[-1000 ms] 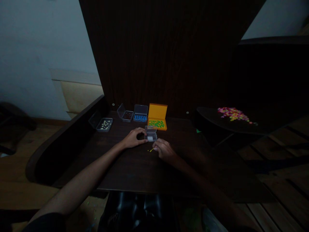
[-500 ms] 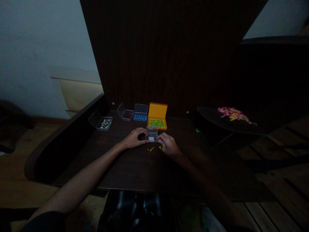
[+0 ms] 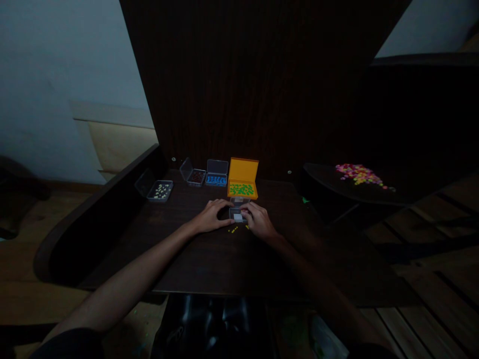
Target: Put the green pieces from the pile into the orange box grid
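A small clear plastic box [image 3: 232, 213] stands with its lid raised, and a white slip [image 3: 238, 218] shows inside it. My left hand [image 3: 209, 218] grips the box's left side, thumb at the front and fingers at the back. Over the right part of the box, my right hand [image 3: 259, 220] has its thumb and fingertips pinched together; whatever they hold is too small or hidden to tell. Several tiny yellow pieces [image 3: 234, 230] lie on the dark table in front of the box, some close under my right hand.
Behind stand an orange box [image 3: 243, 170] with green pieces, a clear box with blue pieces [image 3: 216, 180] and one with dark red pieces [image 3: 196, 177]. Farther left is a box of pale pieces [image 3: 160, 191]. A multicoloured pile [image 3: 361, 174] lies on a right-hand ledge [image 3: 322, 174].
My right hand has shifted from the box's right edge to over its inside, fingertips pinched. My left hand stays at the box, which appears slightly farther right.
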Tool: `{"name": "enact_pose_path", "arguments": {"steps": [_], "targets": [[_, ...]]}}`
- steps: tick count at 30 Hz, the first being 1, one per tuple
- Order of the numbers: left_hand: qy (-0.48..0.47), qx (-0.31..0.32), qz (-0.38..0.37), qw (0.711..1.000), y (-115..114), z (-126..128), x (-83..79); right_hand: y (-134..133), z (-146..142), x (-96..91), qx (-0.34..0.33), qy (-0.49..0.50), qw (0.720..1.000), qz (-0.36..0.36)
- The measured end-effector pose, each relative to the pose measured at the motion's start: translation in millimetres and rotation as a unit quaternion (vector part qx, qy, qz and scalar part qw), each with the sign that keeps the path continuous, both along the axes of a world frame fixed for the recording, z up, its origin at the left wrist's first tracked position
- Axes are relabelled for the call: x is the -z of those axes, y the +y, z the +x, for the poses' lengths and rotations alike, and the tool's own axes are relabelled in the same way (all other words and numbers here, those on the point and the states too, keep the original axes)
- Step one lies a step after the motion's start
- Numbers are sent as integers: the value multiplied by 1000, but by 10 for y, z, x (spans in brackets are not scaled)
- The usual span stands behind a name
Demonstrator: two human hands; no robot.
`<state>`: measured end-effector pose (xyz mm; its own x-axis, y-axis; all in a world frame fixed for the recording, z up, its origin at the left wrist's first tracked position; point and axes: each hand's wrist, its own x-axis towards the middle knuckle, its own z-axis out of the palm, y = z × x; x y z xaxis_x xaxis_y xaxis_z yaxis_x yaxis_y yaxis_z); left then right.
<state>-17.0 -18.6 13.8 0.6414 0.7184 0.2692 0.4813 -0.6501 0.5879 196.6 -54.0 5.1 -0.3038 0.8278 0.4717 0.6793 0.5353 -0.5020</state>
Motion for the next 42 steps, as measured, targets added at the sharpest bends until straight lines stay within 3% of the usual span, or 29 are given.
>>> {"name": "enact_pose_path", "arguments": {"steps": [23, 42], "targets": [[7, 4, 0, 1000, 2, -16, -3, 18, 114, -41, -22, -10, 999, 23], [8, 0, 9, 1000, 0, -24, -9, -24, 122, -85, -91, -118, 989, -3]]}}
